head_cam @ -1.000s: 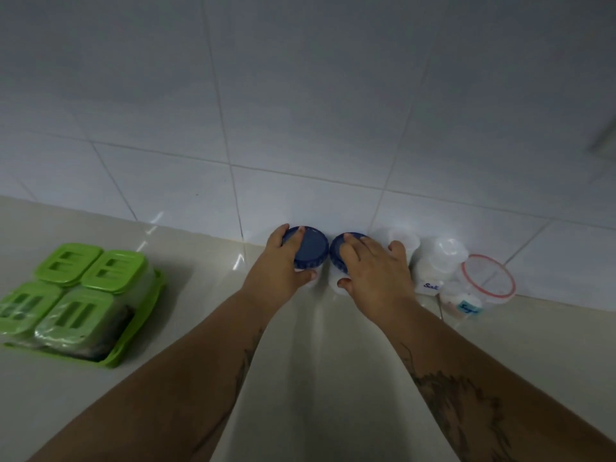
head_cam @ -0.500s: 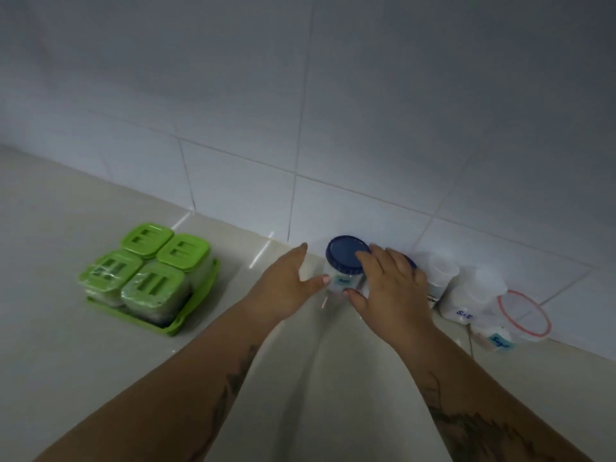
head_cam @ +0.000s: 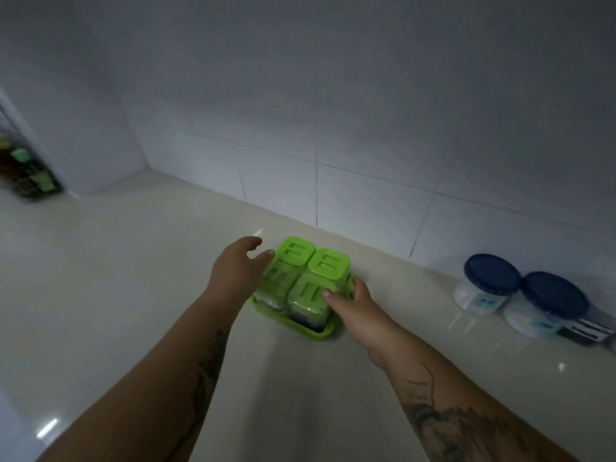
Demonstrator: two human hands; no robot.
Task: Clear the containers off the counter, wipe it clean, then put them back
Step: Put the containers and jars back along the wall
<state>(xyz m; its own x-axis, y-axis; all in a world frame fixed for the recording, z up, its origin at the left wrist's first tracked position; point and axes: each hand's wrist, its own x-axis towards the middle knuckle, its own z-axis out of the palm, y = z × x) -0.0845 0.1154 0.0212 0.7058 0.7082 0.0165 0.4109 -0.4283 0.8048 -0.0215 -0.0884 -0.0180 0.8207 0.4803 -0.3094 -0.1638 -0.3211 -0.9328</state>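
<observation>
Both hands reach around the green tray [head_cam: 293, 323] of four lidded boxes, set near the counter's [head_cam: 116, 295] back edge. The left hand [head_cam: 235, 271] is spread beside it, its grip apart; the right hand [head_cam: 350, 303] touches the tray's right side, fingers curled but not visibly clamped. Two blue-lidded jars [head_cam: 520, 295] stand by the wall at right. Whether wiping is done, I cannot tell.

Four green-lidded containers [head_cam: 305, 281] sit two by two in one green tray [head_cam: 320, 334] on the worktop [head_cam: 116, 295]. Two blue-lidded jars [head_cam: 520, 295] stand at the right against the tiled wall [head_cam: 366, 128], the nearer one [head_cam: 546, 306] just beside the farther one [head_cam: 485, 285]. Two hands are in view: the left hand [head_cam: 238, 266] and the right hand [head_cam: 355, 306], one at each side of the tray. At the far left edge is one dark rack [head_cam: 25, 171]; its contents are too blurred to count.
</observation>
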